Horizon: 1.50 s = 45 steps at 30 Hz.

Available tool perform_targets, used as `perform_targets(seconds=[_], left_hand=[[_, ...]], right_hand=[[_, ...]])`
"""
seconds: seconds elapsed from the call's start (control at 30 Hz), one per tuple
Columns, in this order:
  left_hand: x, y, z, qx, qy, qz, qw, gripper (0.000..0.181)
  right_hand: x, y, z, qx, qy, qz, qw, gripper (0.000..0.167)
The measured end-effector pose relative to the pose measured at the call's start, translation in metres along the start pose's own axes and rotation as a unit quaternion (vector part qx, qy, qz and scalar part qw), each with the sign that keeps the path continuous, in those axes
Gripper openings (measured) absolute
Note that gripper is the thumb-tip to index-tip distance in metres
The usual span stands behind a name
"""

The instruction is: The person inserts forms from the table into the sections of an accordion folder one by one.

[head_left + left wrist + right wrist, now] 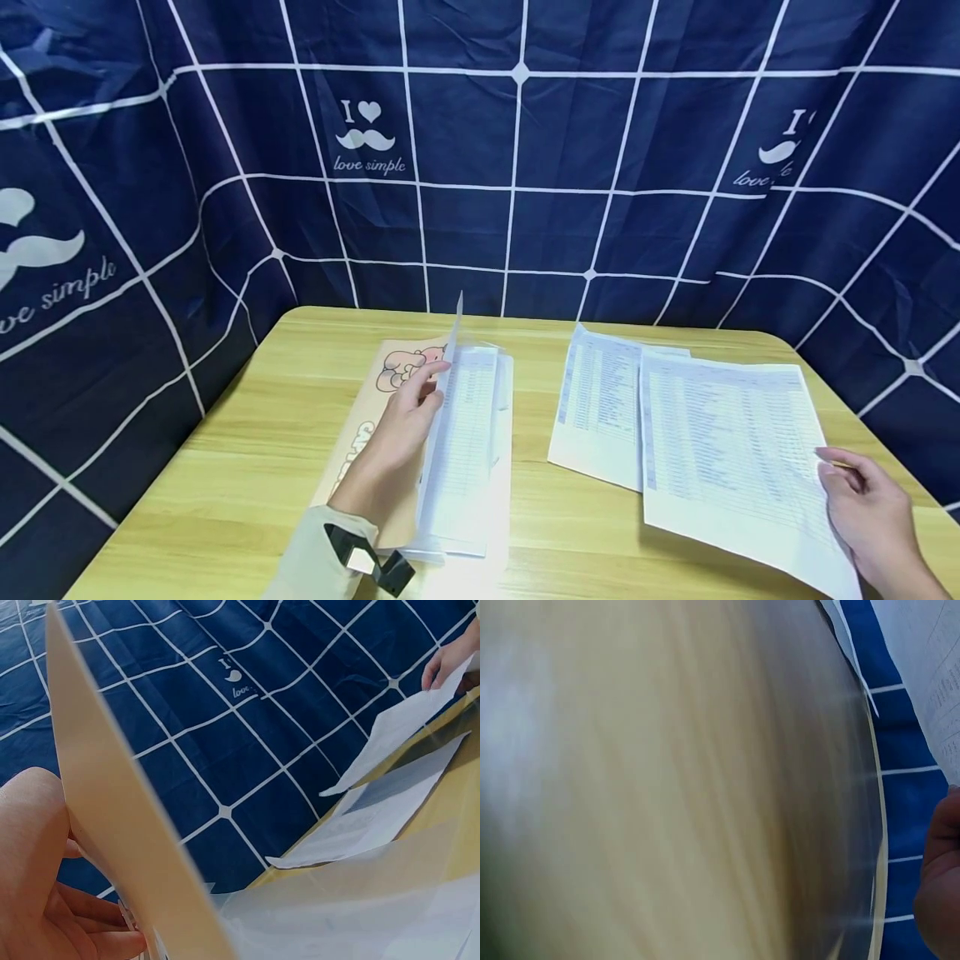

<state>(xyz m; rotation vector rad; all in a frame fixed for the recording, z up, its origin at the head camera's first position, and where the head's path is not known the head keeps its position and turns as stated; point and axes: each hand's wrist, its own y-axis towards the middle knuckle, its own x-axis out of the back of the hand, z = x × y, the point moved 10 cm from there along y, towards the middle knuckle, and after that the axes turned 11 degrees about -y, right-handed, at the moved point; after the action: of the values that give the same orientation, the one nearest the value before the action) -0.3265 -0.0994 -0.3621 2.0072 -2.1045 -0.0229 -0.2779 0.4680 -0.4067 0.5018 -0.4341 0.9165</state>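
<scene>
A peach-coloured folder point(360, 417) with cartoon figures on its cover lies open, with printed pages point(465, 433) inside. My left hand point(397, 425) holds a raised leaf point(453, 350) of it, which stands nearly upright; in the left wrist view this leaf point(120, 787) looks beige and partly hides the fingers. To the right, my right hand point(870, 508) pinches a printed sheet point(731, 442) by its right edge, lifted off the table. Beneath and left of that sheet lies another printed sheet point(600, 408). The right wrist view shows only part of this hand point(941, 885).
Everything lies on a wooden table point(247, 433) with rounded corners. A dark blue curtain point(472, 208) with white grid lines hangs behind it and along both sides. Table surface shows between the folder and the loose sheets.
</scene>
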Motion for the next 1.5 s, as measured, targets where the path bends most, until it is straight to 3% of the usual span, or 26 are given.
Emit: perform_targets(seconds=[0.47, 0.7, 1.03, 1.5], left_hand=[[0.002, 0.0, -0.002, -0.002, 0.006, -0.008, 0.9999, 0.042], [0.003, 0.0, -0.003, -0.003, 0.003, -0.008, 1.0, 0.042], [0.004, 0.001, -0.002, -0.004, 0.006, -0.011, 0.9999, 0.043], [0.002, 0.0, -0.005, -0.013, 0.003, -0.006, 0.9999, 0.043]], right_hand=[[-0.021, -0.003, 0.012, -0.01, -0.051, 0.029, 0.9982, 0.026], [-0.032, -0.006, 0.026, 0.024, -0.089, 0.046, 0.9946, 0.02], [-0.047, -0.01, 0.037, 0.048, -0.077, 0.065, 0.9937, 0.02], [-0.07, -0.016, 0.055, 0.08, -0.101, 0.086, 0.988, 0.03]])
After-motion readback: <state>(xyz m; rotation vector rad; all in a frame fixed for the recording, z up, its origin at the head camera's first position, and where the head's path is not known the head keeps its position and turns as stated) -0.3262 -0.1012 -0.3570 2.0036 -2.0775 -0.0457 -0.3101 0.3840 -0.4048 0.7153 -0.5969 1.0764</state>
